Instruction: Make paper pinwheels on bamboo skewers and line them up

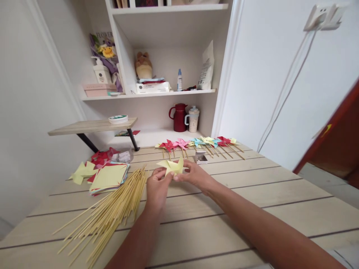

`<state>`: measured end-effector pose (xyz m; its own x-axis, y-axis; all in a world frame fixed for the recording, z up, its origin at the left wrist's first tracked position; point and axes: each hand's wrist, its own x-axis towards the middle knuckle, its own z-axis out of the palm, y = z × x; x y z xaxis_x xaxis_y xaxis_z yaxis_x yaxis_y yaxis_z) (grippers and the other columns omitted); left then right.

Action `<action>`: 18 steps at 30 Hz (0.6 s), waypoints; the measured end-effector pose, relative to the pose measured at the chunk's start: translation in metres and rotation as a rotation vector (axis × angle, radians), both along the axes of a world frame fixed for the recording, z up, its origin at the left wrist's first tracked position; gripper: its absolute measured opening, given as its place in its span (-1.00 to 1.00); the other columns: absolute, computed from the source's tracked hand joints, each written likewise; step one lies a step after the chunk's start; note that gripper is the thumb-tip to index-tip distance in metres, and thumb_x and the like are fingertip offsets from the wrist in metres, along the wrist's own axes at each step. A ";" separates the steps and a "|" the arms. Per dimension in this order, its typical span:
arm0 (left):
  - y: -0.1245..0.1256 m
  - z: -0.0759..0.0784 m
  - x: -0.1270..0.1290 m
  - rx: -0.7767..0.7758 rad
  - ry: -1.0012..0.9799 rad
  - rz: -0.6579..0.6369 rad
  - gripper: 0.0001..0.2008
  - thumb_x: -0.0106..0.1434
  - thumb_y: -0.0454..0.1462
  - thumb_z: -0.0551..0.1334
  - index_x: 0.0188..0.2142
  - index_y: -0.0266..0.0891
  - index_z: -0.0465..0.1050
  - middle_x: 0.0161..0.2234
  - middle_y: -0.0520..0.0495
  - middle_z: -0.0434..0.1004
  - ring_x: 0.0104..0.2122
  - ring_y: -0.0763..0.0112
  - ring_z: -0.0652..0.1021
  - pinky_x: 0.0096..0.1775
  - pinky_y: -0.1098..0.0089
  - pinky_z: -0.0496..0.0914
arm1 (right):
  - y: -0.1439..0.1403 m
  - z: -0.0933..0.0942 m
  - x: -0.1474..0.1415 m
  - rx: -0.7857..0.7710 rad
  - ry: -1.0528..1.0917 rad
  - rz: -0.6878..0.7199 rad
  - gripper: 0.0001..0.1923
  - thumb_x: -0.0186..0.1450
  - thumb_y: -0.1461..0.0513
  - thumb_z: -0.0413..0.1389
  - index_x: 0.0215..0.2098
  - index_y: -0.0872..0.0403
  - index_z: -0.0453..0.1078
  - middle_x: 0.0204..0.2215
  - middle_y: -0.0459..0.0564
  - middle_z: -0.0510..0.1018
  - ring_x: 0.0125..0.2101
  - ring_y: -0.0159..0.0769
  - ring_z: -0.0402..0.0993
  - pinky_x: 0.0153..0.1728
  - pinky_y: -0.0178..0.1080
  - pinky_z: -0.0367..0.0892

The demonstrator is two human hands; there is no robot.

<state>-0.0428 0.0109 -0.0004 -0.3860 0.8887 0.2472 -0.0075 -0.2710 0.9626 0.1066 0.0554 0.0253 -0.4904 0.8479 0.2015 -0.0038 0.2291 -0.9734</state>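
Observation:
Both my hands hold a pale yellow folded paper pinwheel point(171, 166) just above the wooden table point(252, 194). My left hand point(157, 188) pinches its lower left part. My right hand point(193, 175) grips its right side. A loose pile of thin bamboo sticks point(112, 213) lies fanned out to the left of my left hand. Beyond the sticks sits a stack of coloured paper squares point(109, 177) with a yellow sheet on top.
A row of finished pinwheels on sticks point(200, 144) lies along the table's far edge. A small box of pins point(201, 158) stands near it. Cut yellow and red paper pieces point(89, 166) lie far left. A red jug point(178, 117) and a cup point(193, 119) stand under the shelves.

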 end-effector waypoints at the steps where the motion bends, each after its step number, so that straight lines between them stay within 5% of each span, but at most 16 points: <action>1: 0.000 0.000 0.001 0.000 0.008 -0.013 -0.80 0.02 -0.19 0.39 -0.35 -0.23 0.67 -0.20 -0.10 0.50 -0.13 0.25 0.50 -0.09 0.35 0.35 | -0.002 -0.001 -0.003 -0.030 0.027 -0.015 -0.55 -0.06 0.05 0.40 -0.22 0.04 0.58 0.02 0.03 0.53 -0.04 -0.10 0.44 0.00 -0.13 0.28; 9: -0.002 -0.003 0.003 0.000 0.041 -0.049 -0.79 0.03 -0.17 0.40 -0.35 -0.21 0.68 -0.19 -0.12 0.48 -0.13 0.23 0.49 -0.13 0.33 0.36 | -0.003 -0.011 -0.004 -0.178 0.160 -0.067 -0.65 -0.06 0.05 0.39 -0.38 0.10 0.57 -0.44 -0.04 0.62 -0.34 -0.22 0.47 -0.20 -0.19 0.30; 14: -0.001 -0.005 0.004 -0.015 0.002 -0.051 -0.79 0.00 -0.17 0.42 -0.37 -0.22 0.68 -0.19 -0.12 0.49 -0.15 0.23 0.50 -0.14 0.33 0.36 | -0.001 -0.011 -0.004 -0.168 0.123 -0.094 -0.67 -0.10 0.05 0.40 -0.48 0.12 0.56 -0.48 -0.02 0.61 -0.37 -0.21 0.46 -0.26 -0.18 0.29; 18: -0.002 -0.002 0.004 -0.056 -0.100 -0.073 -0.74 -0.02 -0.18 0.43 -0.32 -0.26 0.67 -0.16 -0.17 0.56 -0.13 0.19 0.53 -0.11 0.30 0.38 | 0.001 -0.009 0.000 -0.146 0.121 -0.064 -0.55 -0.07 0.02 0.40 -0.28 0.09 0.57 -0.31 0.02 0.64 -0.26 -0.17 0.49 -0.19 -0.16 0.32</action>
<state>-0.0390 0.0094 -0.0019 -0.3396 0.9268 0.1604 -0.1218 -0.2124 0.9696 0.1070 0.0560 0.0160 -0.4140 0.9013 0.1279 -0.1123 0.0889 -0.9897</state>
